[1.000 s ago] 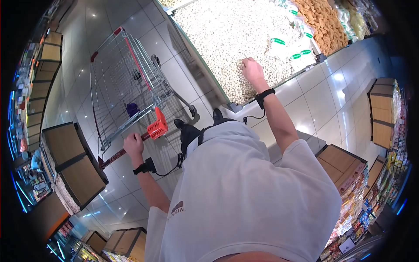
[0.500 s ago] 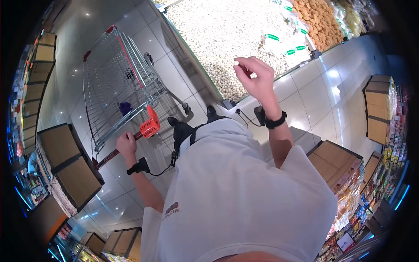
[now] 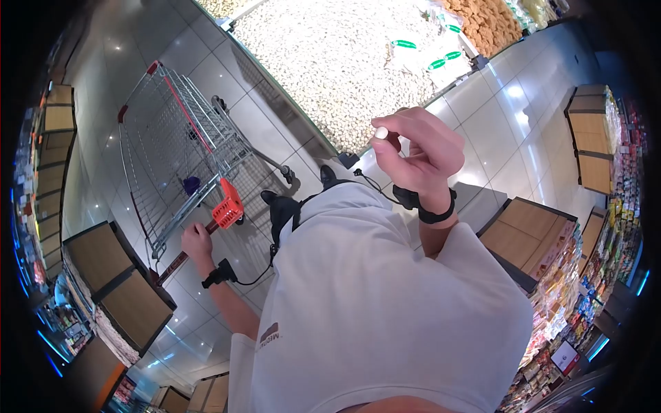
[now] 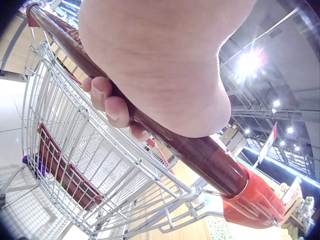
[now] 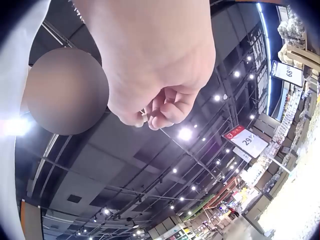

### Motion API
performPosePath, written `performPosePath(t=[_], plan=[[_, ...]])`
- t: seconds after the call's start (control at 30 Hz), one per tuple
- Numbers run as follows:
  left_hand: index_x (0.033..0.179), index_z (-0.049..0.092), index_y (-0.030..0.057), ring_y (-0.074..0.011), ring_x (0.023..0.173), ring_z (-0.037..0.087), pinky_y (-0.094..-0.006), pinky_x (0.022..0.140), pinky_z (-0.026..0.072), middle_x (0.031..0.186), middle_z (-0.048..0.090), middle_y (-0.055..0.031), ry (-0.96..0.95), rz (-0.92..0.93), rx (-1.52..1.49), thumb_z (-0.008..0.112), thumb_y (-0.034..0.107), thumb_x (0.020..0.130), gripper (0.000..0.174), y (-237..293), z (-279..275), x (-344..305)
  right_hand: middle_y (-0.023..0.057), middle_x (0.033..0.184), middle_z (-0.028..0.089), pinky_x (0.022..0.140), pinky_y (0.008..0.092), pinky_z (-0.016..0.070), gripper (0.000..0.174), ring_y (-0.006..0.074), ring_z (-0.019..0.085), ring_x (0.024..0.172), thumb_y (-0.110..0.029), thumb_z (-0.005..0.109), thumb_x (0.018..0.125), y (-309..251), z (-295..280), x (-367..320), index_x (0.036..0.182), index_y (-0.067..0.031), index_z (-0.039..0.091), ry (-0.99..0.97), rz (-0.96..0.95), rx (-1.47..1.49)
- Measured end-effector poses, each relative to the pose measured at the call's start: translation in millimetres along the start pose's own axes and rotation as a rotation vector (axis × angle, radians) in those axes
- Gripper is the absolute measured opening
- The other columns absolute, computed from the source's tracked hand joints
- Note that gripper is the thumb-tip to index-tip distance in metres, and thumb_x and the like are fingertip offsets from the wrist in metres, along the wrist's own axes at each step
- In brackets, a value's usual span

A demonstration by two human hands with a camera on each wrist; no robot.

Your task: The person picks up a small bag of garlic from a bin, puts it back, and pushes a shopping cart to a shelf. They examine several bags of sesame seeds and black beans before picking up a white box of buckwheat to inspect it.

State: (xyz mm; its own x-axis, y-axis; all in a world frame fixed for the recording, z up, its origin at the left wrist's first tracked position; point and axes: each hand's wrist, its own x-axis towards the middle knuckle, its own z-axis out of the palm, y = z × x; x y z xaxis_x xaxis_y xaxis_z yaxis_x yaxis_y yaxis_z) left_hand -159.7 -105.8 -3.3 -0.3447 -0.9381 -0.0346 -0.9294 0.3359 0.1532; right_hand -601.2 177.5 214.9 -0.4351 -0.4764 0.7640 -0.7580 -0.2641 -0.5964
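One small white piece [image 3: 381, 133], lifted away from the heap [image 3: 323, 62]
Our right hand [image 3: 427, 151] has drawn nearer us, pinching the piece between thumb and finger, so the picking-up looks done; our left hand [image 3: 197, 241] grips the cart handle [image 4: 210, 160].

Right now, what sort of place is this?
Likely a supermarket: there's a shopping cart, a broad heap of loose pale pieces and a price sign.
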Motion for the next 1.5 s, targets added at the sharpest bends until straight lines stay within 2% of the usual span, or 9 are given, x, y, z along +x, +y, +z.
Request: performPosePath(t=[0.73,0.83,0.9,0.97,1.07,1.2,1.27,1.33,1.5], plan=[[0.081,0.072,0.0036,-0.0473,0.077,0.065,-0.0574,0.069,0.0496,0.079,0.067,-0.0247,0.048,0.026,-0.036,0.051,0.031,0.092,0.036,5,-2,-3,0.0018,0.062,0.061,0.044,0.0231,0.0403,0.011,0.0097,0.055,0.049,-0.003,0.082,0.075,4,4,6,0.082,-0.0044,0.073,-0.038,-0.066,-0.014],[0.081,0.072,0.004,-0.047,0.078,0.065,-0.057,0.07,0.0501,0.079,0.067,-0.0242,0.039,0.018,-0.014,0.051,0.032,0.092,0.036,-1,3,-1,0.0024,0.061,0.061,0.045,0.0227,0.0407,0.012,0.0097,0.055,0.049,-0.004,0.082,0.076,33,14,-6,0.077,-0.0051,0.07,-0.049,0.122,-0.017],[0.081,0.072,0.0044,-0.0467,0.078,0.065,-0.0568,0.07,0.0504,0.079,0.067,-0.024,0.047,0.006,-0.015,0.051,0.032,0.092,0.036,-1,4,-1,0.0109,0.066,0.067,0.051,0.0317,0.0492,0.022,0.0197,0.061,0.05,-0.016,0.075,0.084,72,27,-18,0.072,0.0004,0.068,-0.213,0.613,-0.262],[0.081,0.072,0.0047,-0.0465,0.079,0.065,-0.0566,0.07,0.0506,0.08,0.068,-0.0238,0.056,-0.005,-0.014,0.051,0.032,0.092,0.036,3,0,-1,0.0194,0.075,0.071,0.062,0.0419,0.0549,0.031,0.0333,0.068,0.06,-0.027,0.07,0.084,135,36,-52,0.075,0.0026,0.072,-0.424,0.796,-0.508],[0.081,0.072,0.0052,-0.0459,0.079,0.066,-0.056,0.07,0.0511,0.08,0.068,-0.0233,0.07,0.007,-0.044,0.051,0.032,0.092,0.036,8,-3,-3,0.0263,0.082,0.072,0.071,0.0466,0.0558,0.038,0.0416,0.07,0.075,-0.034,0.069,0.081,192,43,-87,0.082,0.0033,0.075,-0.599,1.011,-0.678],[0.081,0.071,0.0051,-0.0455,0.079,0.066,-0.0554,0.07,0.0515,0.08,0.068,-0.0225,0.07,0.012,-0.021,0.051,0.031,0.091,0.034,6,-1,-2,0.0205,0.075,0.071,0.075,0.0438,0.0571,0.037,0.0363,0.071,0.075,-0.033,0.074,0.08,230,49,-113,0.089,0.0024,0.073,-0.422,0.936,-0.636],[0.081,0.071,0.0051,-0.0454,0.079,0.066,-0.0552,0.071,0.0516,0.081,0.068,-0.0222,0.059,0.008,-0.009,0.052,0.03,0.091,0.034,7,-2,-1,0.0184,0.081,0.073,0.075,0.0431,0.0568,0.039,0.0338,0.072,0.077,-0.031,0.075,0.08,225,51,-109,0.103,0.0008,0.071,-0.206,0.882,-0.525],[0.08,0.071,0.0049,-0.0451,0.078,0.066,-0.0552,0.071,0.0516,0.081,0.069,-0.0222,0.073,0.024,-0.021,0.052,0.03,0.091,0.033,9,-4,-3,0.0158,0.082,0.073,0.075,0.0417,0.0567,0.043,0.0309,0.072,0.077,-0.029,0.076,0.08,223,50,-111,0.112,-0.0004,0.069,-0.22,0.862,-0.537],[0.079,0.072,0.0046,-0.0444,0.078,0.067,-0.0549,0.071,0.052,0.079,0.069,-0.022,0.061,0.031,-0.027,0.053,0.03,0.091,0.034,14,-9,-2,0.0162,0.079,0.073,0.072,0.0368,0.0569,0.026,0.029,0.072,0.074,-0.021,0.072,0.082,192,50,-128,0.099,-0.0016,0.072,-0.398,0.847,-0.457]])
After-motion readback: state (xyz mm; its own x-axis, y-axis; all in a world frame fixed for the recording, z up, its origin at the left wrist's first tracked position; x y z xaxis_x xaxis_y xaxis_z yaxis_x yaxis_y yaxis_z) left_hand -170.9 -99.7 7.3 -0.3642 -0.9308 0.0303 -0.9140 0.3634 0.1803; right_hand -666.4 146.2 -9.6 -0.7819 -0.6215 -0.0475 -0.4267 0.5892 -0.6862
